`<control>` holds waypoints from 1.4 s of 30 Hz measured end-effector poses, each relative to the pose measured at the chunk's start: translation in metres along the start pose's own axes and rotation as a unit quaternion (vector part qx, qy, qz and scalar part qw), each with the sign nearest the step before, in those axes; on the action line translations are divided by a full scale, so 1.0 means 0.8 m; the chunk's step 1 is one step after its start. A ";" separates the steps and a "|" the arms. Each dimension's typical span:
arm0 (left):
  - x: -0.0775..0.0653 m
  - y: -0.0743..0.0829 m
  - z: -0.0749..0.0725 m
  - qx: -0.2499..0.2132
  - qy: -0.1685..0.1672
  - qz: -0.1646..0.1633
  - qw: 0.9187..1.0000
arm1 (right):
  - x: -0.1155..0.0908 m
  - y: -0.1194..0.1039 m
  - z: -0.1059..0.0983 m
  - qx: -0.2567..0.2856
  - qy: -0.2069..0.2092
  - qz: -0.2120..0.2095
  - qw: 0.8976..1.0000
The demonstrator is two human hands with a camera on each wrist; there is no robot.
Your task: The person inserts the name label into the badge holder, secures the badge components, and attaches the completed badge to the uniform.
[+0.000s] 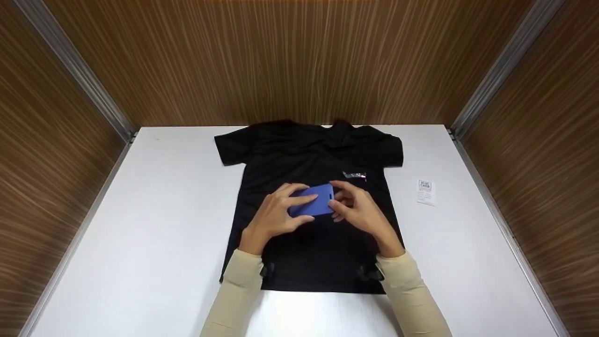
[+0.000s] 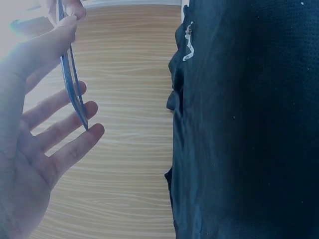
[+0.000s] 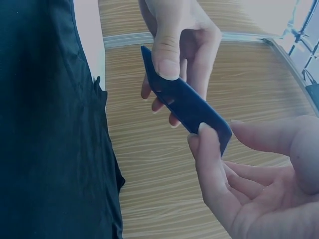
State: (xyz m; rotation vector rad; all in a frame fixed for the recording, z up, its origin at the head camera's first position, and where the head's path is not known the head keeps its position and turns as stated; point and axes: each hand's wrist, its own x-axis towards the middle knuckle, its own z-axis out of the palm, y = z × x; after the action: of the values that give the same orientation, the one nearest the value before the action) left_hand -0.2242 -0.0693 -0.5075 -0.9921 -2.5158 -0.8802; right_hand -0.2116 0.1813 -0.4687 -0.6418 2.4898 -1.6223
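Both hands clamp a flat blue case (image 1: 323, 204): the left hand (image 1: 276, 213) grips it by its long edges, the right hand (image 1: 362, 210) pinches its slotted end. It is held above a black T-shirt (image 1: 323, 257) (a small shiny strip (image 1: 354, 176) lies there), spread on a white table (image 1: 182, 201).
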 end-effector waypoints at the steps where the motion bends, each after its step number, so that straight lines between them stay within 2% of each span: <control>1: 0.000 0.000 0.000 0.001 -0.001 0.002 1.000 | 0.001 0.001 0.001 0.001 0.000 0.001 1.000; 12: 0.001 0.005 0.004 0.009 -0.005 0.011 1.000 | 0.004 0.011 0.005 -0.002 0.005 0.015 1.000; 23: 0.002 0.003 0.005 -0.003 0.007 0.005 1.000 | 0.005 0.011 0.008 -0.015 0.028 -0.016 0.999; 28: 0.001 0.001 0.003 -0.006 0.007 -0.014 1.000 | 0.004 0.011 0.008 -0.032 0.036 -0.028 0.998; 34: 0.000 -0.003 0.001 -0.033 0.007 -0.036 0.999 | 0.004 0.011 0.008 -0.040 0.030 -0.031 0.998; 42: 0.000 -0.006 0.001 -0.057 0.009 -0.021 0.998 | 0.005 0.013 0.008 -0.052 0.030 -0.039 0.997</control>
State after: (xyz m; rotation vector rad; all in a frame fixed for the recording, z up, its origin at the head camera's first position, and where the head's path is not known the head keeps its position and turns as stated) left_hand -0.2277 -0.0712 -0.5101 -0.9644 -2.5032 -1.0507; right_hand -0.2160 0.1781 -0.4802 -0.7229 2.6380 -1.5684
